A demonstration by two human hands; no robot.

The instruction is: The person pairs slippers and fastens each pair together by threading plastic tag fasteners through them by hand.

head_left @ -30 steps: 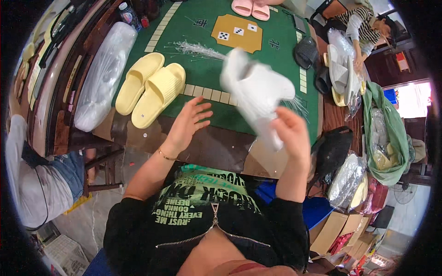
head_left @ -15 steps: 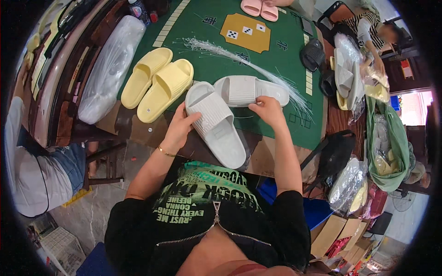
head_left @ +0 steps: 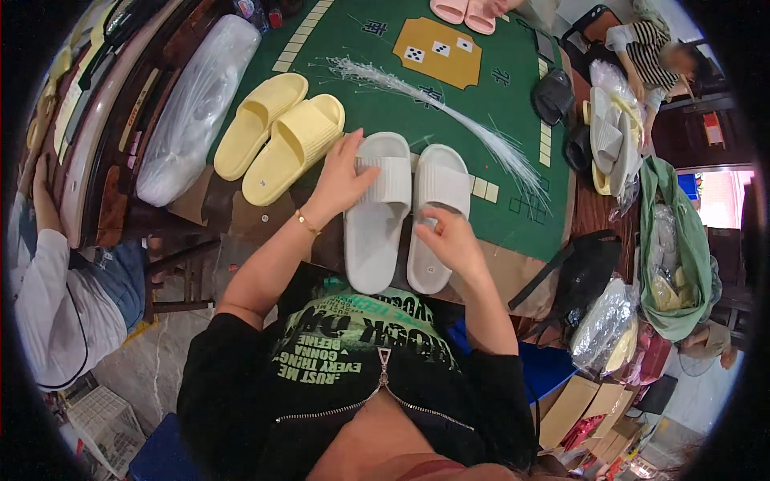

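Two light grey slide slippers stand side by side at the near edge of the green table (head_left: pixel 385 88), toes pointing away from me. My left hand (head_left: pixel 345 183) grips the left grey slipper (head_left: pixel 375 240), thumb on its ribbed strap and fingers along its outer side. My right hand (head_left: pixel 453 240) is curled at the right grey slipper (head_left: pixel 441 172), thumb and forefinger at the near edge of its strap. To the left rests a pair of pale yellow slippers (head_left: pixel 293 152). Behind the grey pair lies a bundle of thin white plastic strands (head_left: pixel 457 120).
A plastic-wrapped bundle (head_left: pixel 196 112) lies at the left edge. Black slippers (head_left: pixel 553 96), stacked slippers (head_left: pixel 605 136) and a green sack (head_left: pixel 678 264) are on the right. Another person's hand (head_left: pixel 499 8) is by pink slippers (head_left: pixel 465 12) at the far side.
The right grey slipper has turned from lying sideways to pointing away from me. The left one has straightened beside it. My right hand has moved nearer and slightly left.
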